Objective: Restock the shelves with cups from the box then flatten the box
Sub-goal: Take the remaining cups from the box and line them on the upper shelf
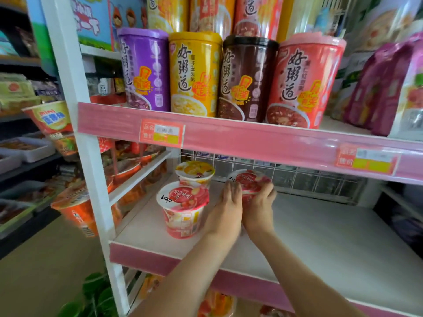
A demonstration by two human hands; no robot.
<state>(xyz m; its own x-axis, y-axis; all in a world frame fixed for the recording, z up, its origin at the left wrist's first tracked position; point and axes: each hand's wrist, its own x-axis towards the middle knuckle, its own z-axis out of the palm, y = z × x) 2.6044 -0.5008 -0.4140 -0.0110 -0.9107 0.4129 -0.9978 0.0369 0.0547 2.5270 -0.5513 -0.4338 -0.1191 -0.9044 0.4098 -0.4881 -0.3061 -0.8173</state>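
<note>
Both my hands are under the upper pink shelf, holding a red-lidded cup point(248, 179) over the white middle shelf point(320, 239). My left hand point(229, 202) lies against its left side, fingers fairly straight. My right hand point(259, 204) curls round its right side and front. The cup tilts toward me, and I cannot tell if its base touches the shelf. To the left stand a red cup point(183, 209) at the front and a yellow-lidded cup point(194, 171) behind it. The box is out of view.
Tall purple, yellow, brown and pink porridge cups point(196, 74) line the upper shelf. A wire grid point(297, 177) backs the middle shelf. Bagged goods point(386, 88) sit at upper right. Noodle bowls point(77, 211) fill the neighbouring rack on the left. Green leaves point(96, 296) show at floor level.
</note>
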